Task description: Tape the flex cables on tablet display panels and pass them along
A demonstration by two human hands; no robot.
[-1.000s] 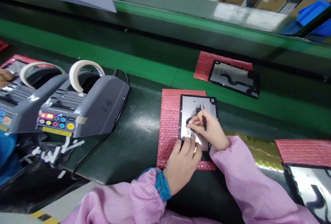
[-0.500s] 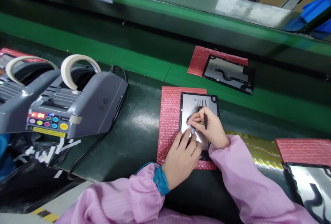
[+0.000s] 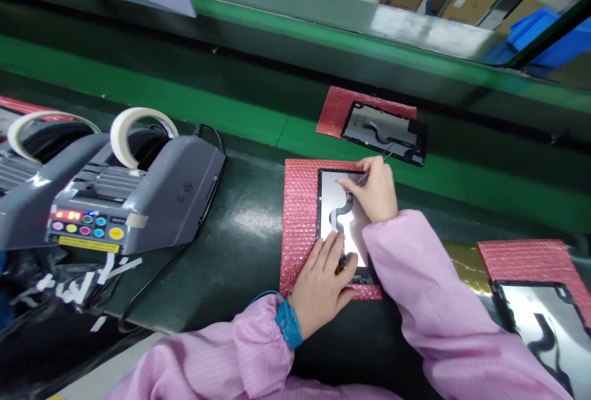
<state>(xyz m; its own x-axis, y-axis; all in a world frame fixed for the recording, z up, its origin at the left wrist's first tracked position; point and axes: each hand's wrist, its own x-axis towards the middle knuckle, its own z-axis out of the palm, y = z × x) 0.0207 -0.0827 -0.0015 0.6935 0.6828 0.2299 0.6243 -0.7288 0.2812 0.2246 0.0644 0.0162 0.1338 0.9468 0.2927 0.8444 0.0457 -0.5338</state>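
Note:
A tablet screen panel with a silvery back and dark rim lies on a red bubble-wrap sheet. A dark, curved flex cable runs down its middle, with a pale tape strip across it. My left hand rests flat on the panel's lower part, fingers stretched and the tips by the strip. Over the upper right of the panel, my right hand is closed around tweezers, whose thin points stick out up and to the right. The panel's lower right is partly hidden by my arm.
A grey tape dispenser with a roll of tape stands at left, its cable on the bench. Another panel lies on bubble wrap behind, and a third panel at right. Yellow film lies between.
My right hand has moved up from the cable to the panel's upper right, turning the tweezers. My left hand stays on the panel, lower. The pale strip and cable are now more exposed.

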